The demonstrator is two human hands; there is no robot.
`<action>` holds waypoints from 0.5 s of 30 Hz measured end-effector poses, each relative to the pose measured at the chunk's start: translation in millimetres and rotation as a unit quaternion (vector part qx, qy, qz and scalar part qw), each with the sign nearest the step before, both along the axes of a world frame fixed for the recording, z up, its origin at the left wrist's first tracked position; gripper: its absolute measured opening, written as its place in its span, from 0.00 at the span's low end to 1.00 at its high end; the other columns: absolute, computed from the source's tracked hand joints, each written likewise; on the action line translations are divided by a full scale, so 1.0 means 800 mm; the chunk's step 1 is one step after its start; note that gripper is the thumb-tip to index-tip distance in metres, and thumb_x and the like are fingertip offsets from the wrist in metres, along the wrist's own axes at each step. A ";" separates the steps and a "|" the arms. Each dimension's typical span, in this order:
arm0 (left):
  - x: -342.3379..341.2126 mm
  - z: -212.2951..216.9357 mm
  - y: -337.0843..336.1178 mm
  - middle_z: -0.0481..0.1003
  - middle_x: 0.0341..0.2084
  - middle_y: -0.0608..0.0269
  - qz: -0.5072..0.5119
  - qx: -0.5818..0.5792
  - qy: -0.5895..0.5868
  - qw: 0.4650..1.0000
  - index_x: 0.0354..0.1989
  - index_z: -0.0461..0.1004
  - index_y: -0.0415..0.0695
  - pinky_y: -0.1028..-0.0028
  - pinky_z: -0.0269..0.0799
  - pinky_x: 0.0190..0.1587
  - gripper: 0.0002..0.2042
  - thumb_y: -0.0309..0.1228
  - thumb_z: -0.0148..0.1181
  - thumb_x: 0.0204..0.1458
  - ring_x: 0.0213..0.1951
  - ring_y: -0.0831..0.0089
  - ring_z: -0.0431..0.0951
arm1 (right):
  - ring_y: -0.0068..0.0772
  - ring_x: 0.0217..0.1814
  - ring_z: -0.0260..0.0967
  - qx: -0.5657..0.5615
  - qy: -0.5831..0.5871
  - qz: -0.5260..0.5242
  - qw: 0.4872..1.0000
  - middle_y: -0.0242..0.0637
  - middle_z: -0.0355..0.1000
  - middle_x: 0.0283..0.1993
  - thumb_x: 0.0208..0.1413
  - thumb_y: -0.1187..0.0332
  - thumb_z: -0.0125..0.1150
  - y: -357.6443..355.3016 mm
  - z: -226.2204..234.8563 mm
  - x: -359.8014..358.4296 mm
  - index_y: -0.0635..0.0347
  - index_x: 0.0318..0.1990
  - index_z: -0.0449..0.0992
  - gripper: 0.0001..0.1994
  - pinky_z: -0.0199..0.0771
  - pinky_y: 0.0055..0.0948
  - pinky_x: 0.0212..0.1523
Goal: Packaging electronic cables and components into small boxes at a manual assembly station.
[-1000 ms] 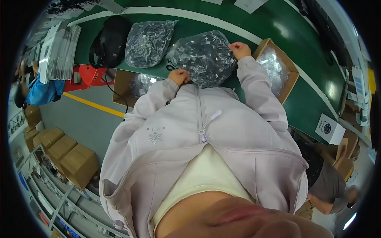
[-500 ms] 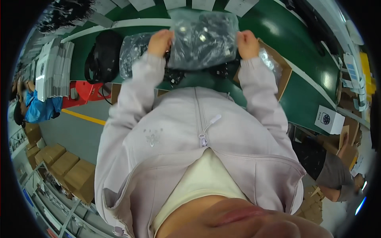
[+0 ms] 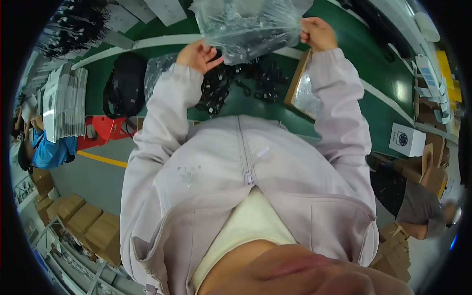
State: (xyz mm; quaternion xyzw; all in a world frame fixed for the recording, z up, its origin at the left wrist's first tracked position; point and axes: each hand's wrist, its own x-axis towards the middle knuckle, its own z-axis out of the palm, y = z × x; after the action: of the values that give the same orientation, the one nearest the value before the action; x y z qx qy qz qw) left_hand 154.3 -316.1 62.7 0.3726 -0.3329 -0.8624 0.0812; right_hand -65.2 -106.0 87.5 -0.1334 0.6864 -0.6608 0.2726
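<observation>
My right hand (image 3: 318,34) pinches the right edge of a clear, crinkled plastic bag (image 3: 250,32), raised over the far part of the green bench. At the bag's near left corner, my left hand (image 3: 198,56) touches the film with its fingers loosely spread. The bag looks mostly see-through, and its far end runs out of the picture. Below it lies a loose heap of black bundled cables (image 3: 216,88), with more bundles spread to the right. Next to my right forearm stands an open cardboard box (image 3: 297,81) with something silvery and wrapped inside, partly hidden by my sleeve.
Left of the cables are another clear bag (image 3: 158,71), a black backpack (image 3: 127,86) and a stack of pale flat pieces (image 3: 64,105). A white carton (image 3: 407,139) sits at the bench's right end. People are nearby on both sides. A red chair (image 3: 105,129) stands at left.
The bag has moved up and away, uncovering the cables. My right hand rose with it and shifted right. My left hand's fingers have spread, and the bag looks clearer than before.
</observation>
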 end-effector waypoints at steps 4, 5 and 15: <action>-0.006 -0.007 -0.028 0.64 0.16 0.70 -0.044 0.174 0.148 0.973 0.24 0.64 0.43 0.68 0.71 0.37 0.07 0.28 0.44 0.52 0.21 0.75 0.68 | 0.22 0.18 0.60 0.001 -0.006 0.037 0.999 0.31 0.61 0.19 0.48 0.72 0.55 -0.034 0.043 -0.006 0.64 0.34 0.66 0.07 0.62 0.23 0.19; -0.001 -0.012 -0.032 0.65 0.17 0.69 -0.065 0.236 0.205 0.948 0.25 0.64 0.42 0.67 0.71 0.39 0.07 0.27 0.42 0.53 0.22 0.75 0.69 | 0.23 0.18 0.58 0.002 -0.007 0.047 0.999 0.31 0.60 0.19 0.48 0.74 0.54 -0.036 0.044 -0.002 0.64 0.35 0.66 0.07 0.60 0.23 0.19; -0.017 0.019 0.007 0.70 0.23 0.63 0.194 0.268 0.085 0.940 0.27 0.63 0.38 0.70 0.71 0.38 0.06 0.23 0.39 0.53 0.27 0.70 0.70 | 0.25 0.18 0.58 -0.020 -0.226 0.072 0.971 0.33 0.60 0.20 0.45 0.79 0.49 -0.002 -0.030 -0.021 0.63 0.39 0.63 0.11 0.61 0.24 0.19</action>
State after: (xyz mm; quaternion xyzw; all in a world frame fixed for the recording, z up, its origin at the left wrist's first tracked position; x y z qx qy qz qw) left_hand 141.0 -310.1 77.8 0.3635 -0.0028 -0.9156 0.1720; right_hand -82.3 -107.7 63.6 -0.0349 0.5821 -0.6660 0.4651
